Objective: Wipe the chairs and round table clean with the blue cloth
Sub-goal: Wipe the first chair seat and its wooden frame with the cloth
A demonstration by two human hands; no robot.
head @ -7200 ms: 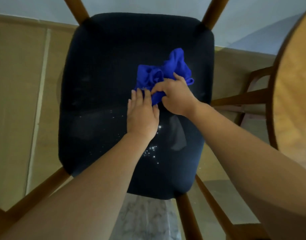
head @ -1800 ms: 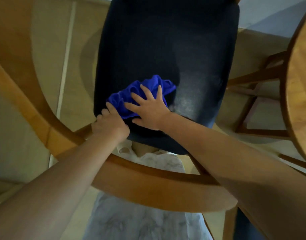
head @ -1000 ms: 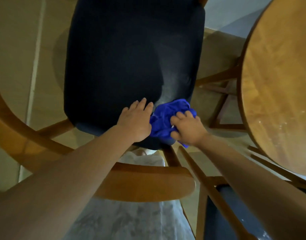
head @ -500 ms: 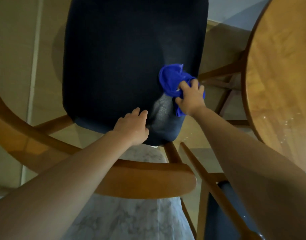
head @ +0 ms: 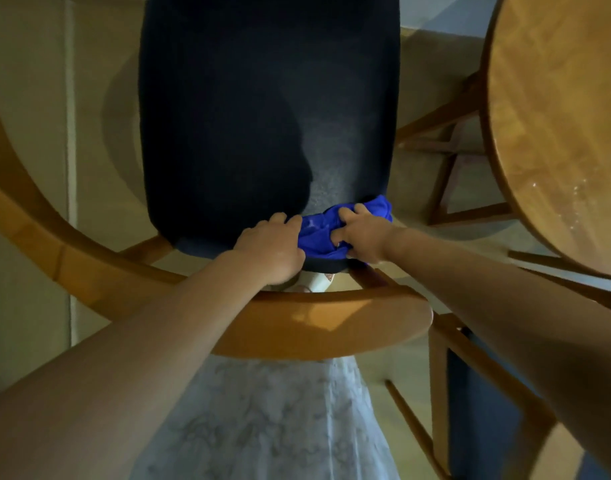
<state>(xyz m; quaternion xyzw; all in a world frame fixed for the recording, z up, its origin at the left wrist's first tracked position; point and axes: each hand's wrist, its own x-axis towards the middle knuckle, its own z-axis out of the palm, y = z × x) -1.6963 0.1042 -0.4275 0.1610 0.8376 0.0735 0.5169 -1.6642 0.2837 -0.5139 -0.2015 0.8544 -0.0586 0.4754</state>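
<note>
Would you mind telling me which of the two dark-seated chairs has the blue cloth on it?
The chair straight ahead, its whole seat in view. The blue cloth lies at its near right corner under the right hand. The other chair, lower right, carries no cloth.

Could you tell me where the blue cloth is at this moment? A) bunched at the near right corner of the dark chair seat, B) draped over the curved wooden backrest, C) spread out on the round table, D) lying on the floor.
A: the blue cloth sits crumpled at the near right corner of the dark chair seat, gripped by the right hand, with the left hand beside it.
</note>
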